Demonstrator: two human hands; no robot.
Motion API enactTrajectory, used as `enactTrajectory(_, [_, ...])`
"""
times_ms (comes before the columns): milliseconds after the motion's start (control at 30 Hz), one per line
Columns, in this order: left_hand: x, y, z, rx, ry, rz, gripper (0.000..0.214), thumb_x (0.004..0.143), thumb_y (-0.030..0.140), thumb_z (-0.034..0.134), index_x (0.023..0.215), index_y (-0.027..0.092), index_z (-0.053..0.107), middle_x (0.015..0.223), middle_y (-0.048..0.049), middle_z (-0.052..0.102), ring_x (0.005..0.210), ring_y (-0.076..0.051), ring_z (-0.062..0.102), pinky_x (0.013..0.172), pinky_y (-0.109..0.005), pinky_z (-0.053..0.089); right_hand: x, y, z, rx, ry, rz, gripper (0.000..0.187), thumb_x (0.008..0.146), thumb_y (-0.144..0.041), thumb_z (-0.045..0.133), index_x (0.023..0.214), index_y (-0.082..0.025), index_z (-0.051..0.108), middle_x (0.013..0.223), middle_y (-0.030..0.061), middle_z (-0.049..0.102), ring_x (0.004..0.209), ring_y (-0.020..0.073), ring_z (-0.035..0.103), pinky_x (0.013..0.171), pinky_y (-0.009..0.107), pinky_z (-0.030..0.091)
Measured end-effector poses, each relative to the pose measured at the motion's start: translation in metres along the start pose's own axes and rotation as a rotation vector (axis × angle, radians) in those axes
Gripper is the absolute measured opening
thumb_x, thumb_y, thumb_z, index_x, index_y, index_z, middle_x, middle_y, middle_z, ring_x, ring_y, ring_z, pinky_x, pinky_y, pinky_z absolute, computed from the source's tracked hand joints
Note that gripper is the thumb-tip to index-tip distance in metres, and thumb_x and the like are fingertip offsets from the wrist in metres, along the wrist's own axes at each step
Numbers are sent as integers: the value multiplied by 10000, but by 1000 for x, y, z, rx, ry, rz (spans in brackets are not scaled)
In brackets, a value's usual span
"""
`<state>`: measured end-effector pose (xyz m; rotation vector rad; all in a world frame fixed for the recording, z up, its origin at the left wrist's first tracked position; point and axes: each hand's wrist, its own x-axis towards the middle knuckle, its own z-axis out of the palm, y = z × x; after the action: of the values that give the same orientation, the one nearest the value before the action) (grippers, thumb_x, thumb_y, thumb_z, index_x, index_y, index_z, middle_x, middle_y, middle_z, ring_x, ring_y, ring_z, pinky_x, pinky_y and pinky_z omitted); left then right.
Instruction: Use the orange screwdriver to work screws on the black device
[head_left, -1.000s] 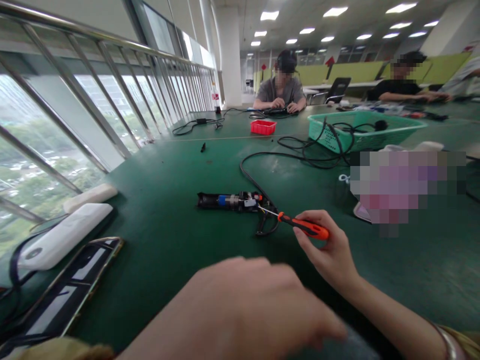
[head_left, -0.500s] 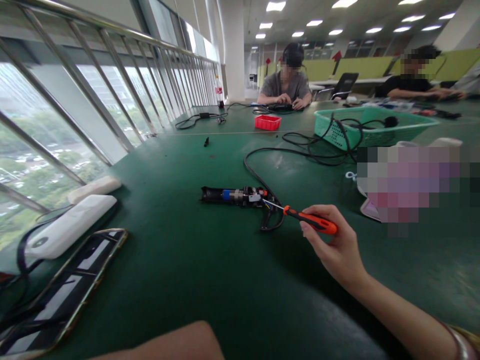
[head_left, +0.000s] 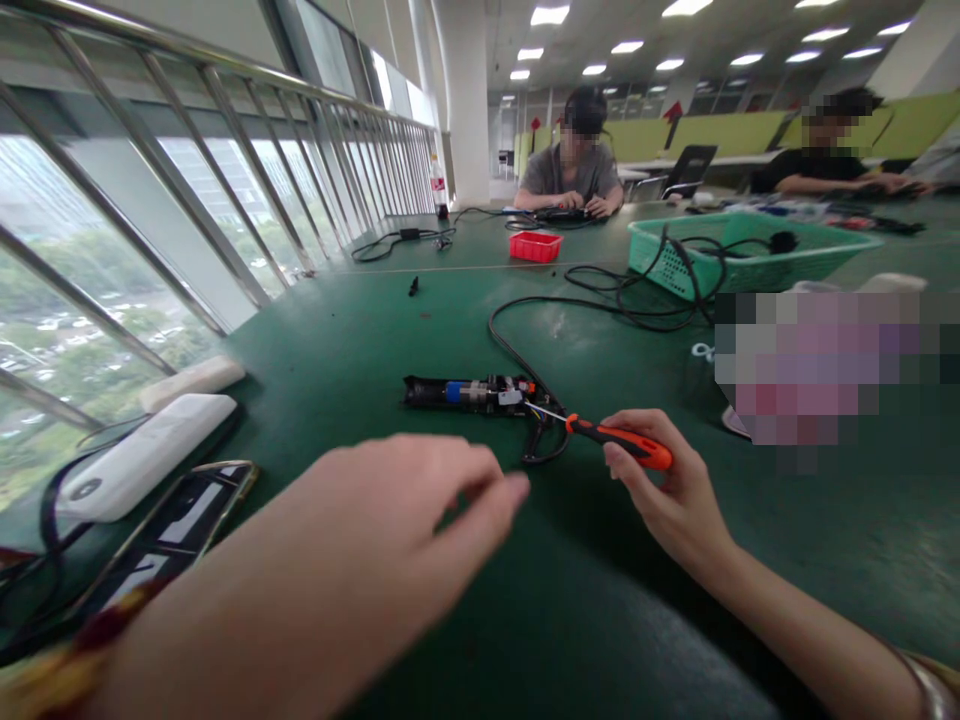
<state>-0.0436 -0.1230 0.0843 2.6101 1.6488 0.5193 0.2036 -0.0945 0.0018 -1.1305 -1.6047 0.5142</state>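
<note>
Your right hand (head_left: 673,488) grips the orange-and-black screwdriver (head_left: 626,442), tip right at the far-right end of the black device (head_left: 469,394) on the green surface (head_left: 337,350); nearer you, leftward, your left hand (head_left: 397,515) hides its fingertips, grip impossible to tell

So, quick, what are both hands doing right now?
Left hand: fingers loosely bent; palm hidden, so I can't tell if it holds anything.
Right hand: closed on the orange-and-black screwdriver.
</note>
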Motion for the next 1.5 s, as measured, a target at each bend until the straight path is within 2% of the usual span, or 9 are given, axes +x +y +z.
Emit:
enactTrajectory(33, [25, -3, 3, 30, -110, -12, 268, 816, 445, 427, 856, 269, 625, 808, -4, 627, 759, -196, 595, 671, -328, 477, 0, 1, -1, 8, -10, 11, 135, 833, -267, 507, 958, -217, 522, 768, -10, 549, 642, 100, 529, 582, 218, 424])
enactTrajectory(167, [90, -34, 54, 113, 192, -22, 352, 797, 342, 489, 1088, 152, 543, 1150, -99, 539, 1090, -244, 476, 937, -397, 381, 1, 2, -3, -9, 2, 15, 179, 871, -300, 428, 986, -211, 532, 824, 16, 561, 686, 119, 532, 580, 233, 423])
enactTrajectory(333, [95, -67, 106, 96, 150, 127, 483, 797, 394, 489, 1212, 150, 442, 1241, -108, 487, 1159, -248, 422, 1046, -466, 221, 3, 2, -2, -113, 125, -50, 224, 802, -232, 521, 1020, -209, 475, 840, 16, 524, 727, 134, 553, 588, 246, 445])
enactTrajectory(533, [92, -65, 100, 80, 88, 143, 341, 840, 400, 442, 1064, 155, 519, 973, -71, 587, 919, -221, 526, 847, -399, 382, 5, 4, -5, -163, 232, -156, 348, 741, -168, 584, 1059, -218, 452, 969, 38, 516, 838, 151, 573, 739, 304, 477])
enactTrajectory(767, [91, -58, 103, 55, 87, 155, 334, 842, 420, 450, 1032, 154, 519, 943, -65, 587, 853, -207, 533, 747, -347, 410, 6, -2, -12, -176, 213, -14, 226, 791, -270, 564, 997, -209, 493, 612, -51, 468, 443, 75, 418, 418, 220, 350])
enactTrajectory(967, [91, -58, 102, 70, 95, 223, 405, 783, 452, 512, 1059, 156, 500, 947, -66, 575, 864, -219, 526, 766, -357, 413, 9, 4, -12, -129, 310, -130, 319, 747, -197, 563, 1035, -228, 431, 985, 52, 463, 820, 163, 548, 683, 311, 464])
enactTrajectory(1167, [91, -59, 103, 71, 98, 225, 390, 770, 418, 526, 1061, 159, 500, 938, -67, 574, 864, -220, 528, 758, -359, 418, 6, -1, -13, -231, 188, -79, 95, 803, -245, 524, 891, -211, 509, 725, -10, 496, 562, 106, 485, 525, 260, 404])
enactTrajectory(1367, [91, -59, 102, 57, 102, 232, 372, 754, 364, 528, 1062, 158, 501, 946, -67, 576, 861, -217, 532, 756, -357, 418, 7, 2, -12, -148, 282, -130, 287, 780, -211, 529, 1057, -218, 452, 945, 45, 497, 806, 167, 547, 684, 320, 457])
enactTrajectory(1500, [90, -59, 101, 67, 94, 230, 346, 761, 335, 505, 1060, 159, 500, 949, -67, 580, 869, -217, 531, 758, -354, 415, 6, -2, -13, -225, 230, -115, 161, 787, -236, 538, 943, -221, 500, 859, 24, 509, 680, 138, 524, 603, 290, 440])
